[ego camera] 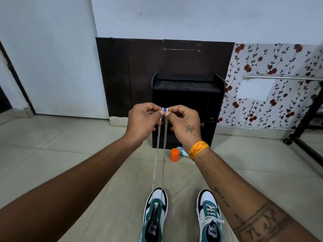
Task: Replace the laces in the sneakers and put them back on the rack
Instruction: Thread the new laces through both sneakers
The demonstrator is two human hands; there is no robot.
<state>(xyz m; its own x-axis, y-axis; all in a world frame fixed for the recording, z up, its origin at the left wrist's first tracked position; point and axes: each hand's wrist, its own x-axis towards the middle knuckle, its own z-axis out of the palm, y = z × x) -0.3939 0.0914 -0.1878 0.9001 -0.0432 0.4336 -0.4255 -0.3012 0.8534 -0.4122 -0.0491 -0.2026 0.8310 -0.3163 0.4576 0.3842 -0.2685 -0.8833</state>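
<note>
Sneakers stand side by side on the tiled floor (70, 154) at the bottom of the view, toes pointing away from me toward the dark shoe rack (187, 95) against the wall. Left sneaker (155, 215): green, white and black, tongue exposed, laced only at its lowest eyelets. From there two strands of a pale flat lace (160, 154) rise nearly straight and side by side to my hands, held up in front of the rack. Left hand (142, 122): fingers curled, thumb and forefinger pinching the lace ends. Between the two hands, a small blue and white piece (165, 110) sits at the lace tips; I cannot tell what it is. Right hand (183, 122): fingers likewise curled, thumb and forefinger pinching the same spot, so that the fingertips of both hands meet. My right wrist carries orange thread bands (198, 150). On the floor just before the rack's base, partly behind that wrist, an orange cylinder (174, 154) stands upright beside a pale blue object (182, 151) lying flat. Right sneaker (209, 219): same colours, fully laced in white and tied in a bow. Far right: floral wallpaper (271, 70) and a black wheeled frame (304, 130).
</note>
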